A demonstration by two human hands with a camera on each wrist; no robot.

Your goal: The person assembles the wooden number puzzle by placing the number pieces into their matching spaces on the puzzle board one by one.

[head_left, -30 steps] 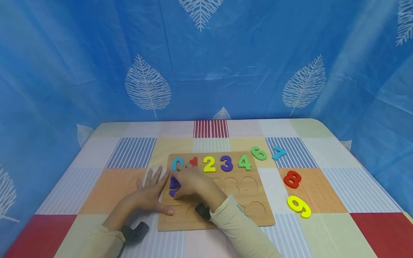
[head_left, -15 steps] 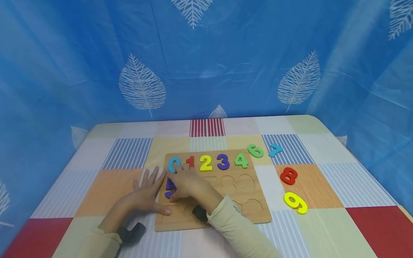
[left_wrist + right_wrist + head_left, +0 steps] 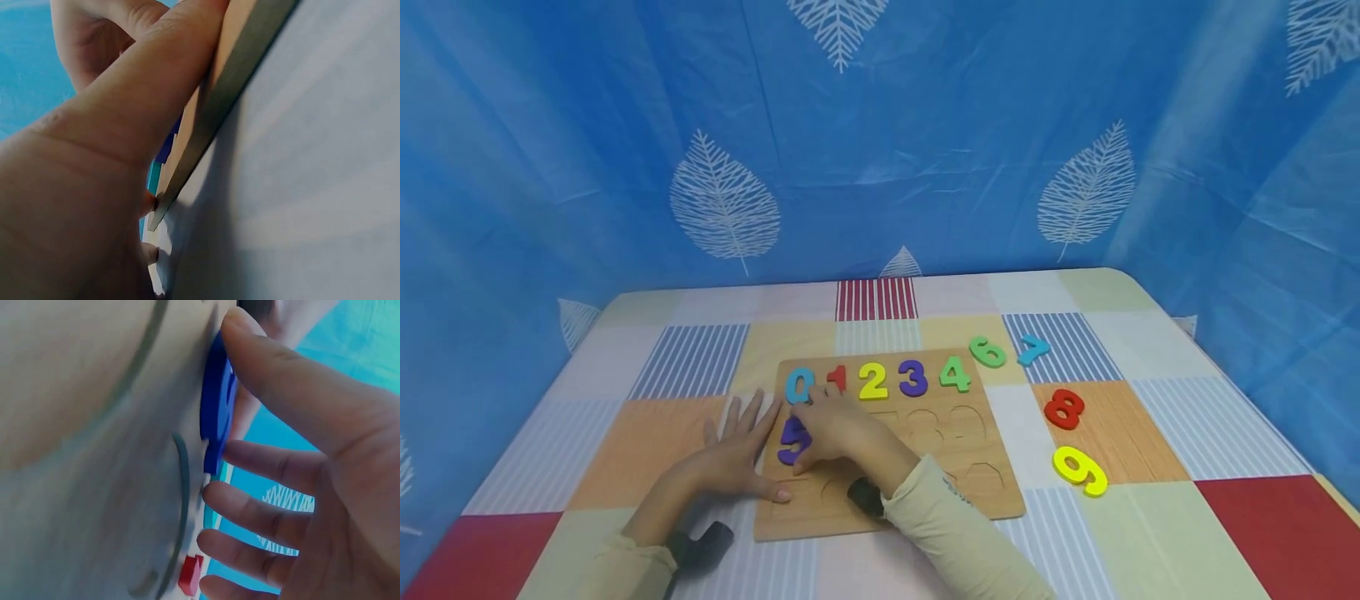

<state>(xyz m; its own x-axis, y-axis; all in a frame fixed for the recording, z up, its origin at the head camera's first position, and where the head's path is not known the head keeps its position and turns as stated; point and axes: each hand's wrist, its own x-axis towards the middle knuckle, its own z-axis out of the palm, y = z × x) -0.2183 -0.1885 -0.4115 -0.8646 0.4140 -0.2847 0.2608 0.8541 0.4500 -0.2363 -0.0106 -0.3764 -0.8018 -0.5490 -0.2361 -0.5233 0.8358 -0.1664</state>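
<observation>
A wooden number puzzle board (image 3: pixel 887 500) lies on the table. Near its left side is a purple number 5 (image 3: pixel 793 442), which looks blue in the right wrist view. My right hand (image 3: pixel 842 429) pinches this 5 (image 3: pixel 215 394) with the thumb at one end and the index finger at the other; the remaining fingers reach toward the red 1 (image 3: pixel 837 377). Spread out along the board's left edge, my left hand (image 3: pixel 737 454) rests its thumb on the board. In the left wrist view that thumb (image 3: pixel 181 37) presses against the board's edge.
Along the board's top row sit a blue 0 (image 3: pixel 800 386), a yellow 2 (image 3: pixel 873 382), a purple 3 (image 3: pixel 913 377) and a green 4 (image 3: pixel 955 374). Off to the right lie a green 6 (image 3: pixel 987 352), a blue 7 (image 3: pixel 1033 349), a red 8 (image 3: pixel 1064 409) and a yellow 9 (image 3: pixel 1080 471).
The head view has shifted, so everything appears slightly further left. More of the purple 5 shows beside my right fingers. My left hand keeps its place at the board's edge.
</observation>
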